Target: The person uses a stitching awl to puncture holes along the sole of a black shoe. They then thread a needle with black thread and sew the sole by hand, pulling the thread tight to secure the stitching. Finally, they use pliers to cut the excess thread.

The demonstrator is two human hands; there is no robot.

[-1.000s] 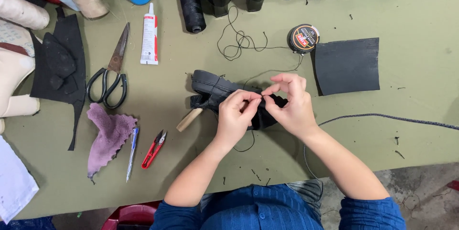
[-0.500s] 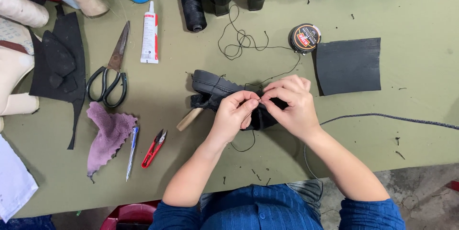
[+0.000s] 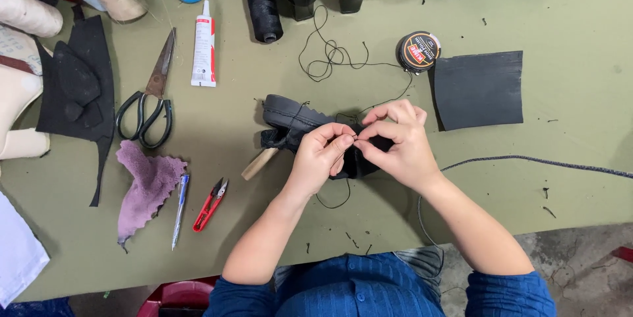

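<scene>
Both hands meet over the black shoe (image 3: 297, 119) at table centre, left hand (image 3: 322, 156) and right hand (image 3: 399, 140) pinched together on black thread (image 3: 330, 53); a hard tug could snap it or tangle the loose loops.

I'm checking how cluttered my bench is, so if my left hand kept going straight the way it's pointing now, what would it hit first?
The left hand points up and right, fingertips pinched against the right hand over the black shoe piece. Going straight on, it would likely meet the right hand's fingers first; depth is hard to judge from above.
</scene>
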